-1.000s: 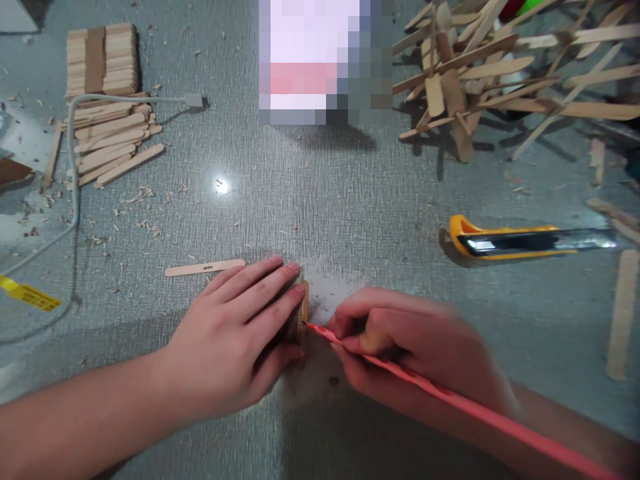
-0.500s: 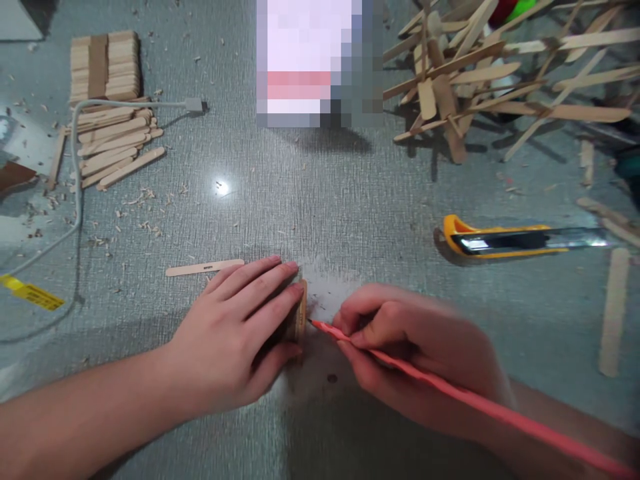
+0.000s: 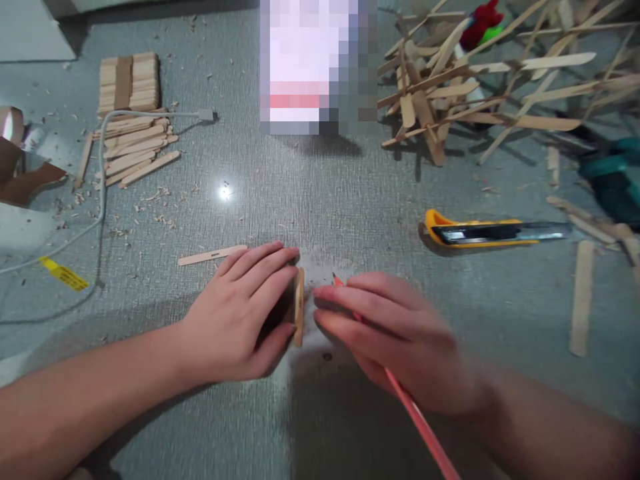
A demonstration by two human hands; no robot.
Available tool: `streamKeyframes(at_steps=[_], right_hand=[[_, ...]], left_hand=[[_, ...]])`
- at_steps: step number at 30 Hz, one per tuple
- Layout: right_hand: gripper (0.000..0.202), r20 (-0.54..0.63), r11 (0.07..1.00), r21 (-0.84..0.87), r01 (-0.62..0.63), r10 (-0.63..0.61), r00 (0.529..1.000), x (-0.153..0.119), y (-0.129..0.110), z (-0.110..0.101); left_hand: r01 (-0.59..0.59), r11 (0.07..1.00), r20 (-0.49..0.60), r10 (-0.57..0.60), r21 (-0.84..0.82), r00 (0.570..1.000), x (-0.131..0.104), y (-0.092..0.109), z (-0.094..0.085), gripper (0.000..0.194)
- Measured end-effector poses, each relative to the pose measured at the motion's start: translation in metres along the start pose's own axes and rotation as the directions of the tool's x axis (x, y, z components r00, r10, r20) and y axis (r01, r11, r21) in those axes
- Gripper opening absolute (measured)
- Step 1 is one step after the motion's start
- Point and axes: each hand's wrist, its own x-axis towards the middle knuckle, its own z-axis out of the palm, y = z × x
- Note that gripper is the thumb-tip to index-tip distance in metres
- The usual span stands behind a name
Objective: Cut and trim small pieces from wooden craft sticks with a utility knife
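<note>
My left hand [image 3: 245,310] rests on the table with its fingertips and thumb against short wooden sticks [image 3: 299,308] standing on edge, which it holds. What lies under the palm is hidden. To the right, my right hand [image 3: 390,327] holds a red pencil [image 3: 417,417] between its fingers, the dark tip pointing up and left, apart from the sticks. A single marked wooden stick [image 3: 203,257] lies just beyond my left hand, partly under its fingers.
A yellow cutter knife [image 3: 480,233] lies at the right near a flat stick [image 3: 581,300]. Behind it is a tangled stick structure [image 3: 430,100]. A bundle of sticks [image 3: 143,80] and a white cable [image 3: 103,173] are at the left. A pixelated object [image 3: 305,60] stands at the back.
The pencil tip has come away from the sticks, and my right hand has turned, its fingers reaching toward them. The view has shifted slightly. My left hand still holds the sticks.
</note>
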Motion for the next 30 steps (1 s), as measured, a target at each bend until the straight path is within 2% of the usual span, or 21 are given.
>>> streamKeyframes(at_steps=[5, 11, 16, 22, 26, 30], right_hand=[[0.027, 0.138, 0.964, -0.21, 0.16, -0.133, 0.981, 0.001, 0.0, 0.003], [0.024, 0.135, 0.95, -0.232, 0.208, -0.18, 0.974, 0.002, 0.002, 0.003], [0.022, 0.059, 0.964, -0.223, 0.146, -0.137, 0.989, 0.001, 0.005, 0.004], [0.023, -0.053, 0.986, -0.166, 0.011, -0.02, 0.998, 0.0, 0.01, 0.003], [0.018, -0.037, 0.98, -0.2, -0.007, -0.001, 0.999, 0.0, 0.01, 0.004], [0.021, 0.016, 0.972, -0.235, -0.011, 0.015, 1.0, 0.0, 0.01, 0.006]], left_hand=[[-0.037, 0.999, 0.027, 0.037, 0.028, 0.999, -0.001, 0.0, 0.0, 0.058], [-0.043, 0.995, -0.033, 0.046, 0.092, 0.998, -0.005, -0.001, 0.004, 0.072], [0.072, 0.993, -0.094, -0.063, 0.097, 0.994, -0.007, 0.0, 0.003, 0.087], [0.143, 0.988, -0.054, -0.139, 0.066, 0.989, -0.007, 0.003, 0.0, 0.088], [0.173, 0.984, -0.048, -0.171, 0.045, 0.984, -0.005, 0.004, -0.001, 0.088], [0.153, 0.987, -0.037, -0.151, 0.05, 0.988, -0.003, 0.004, -0.004, 0.083]])
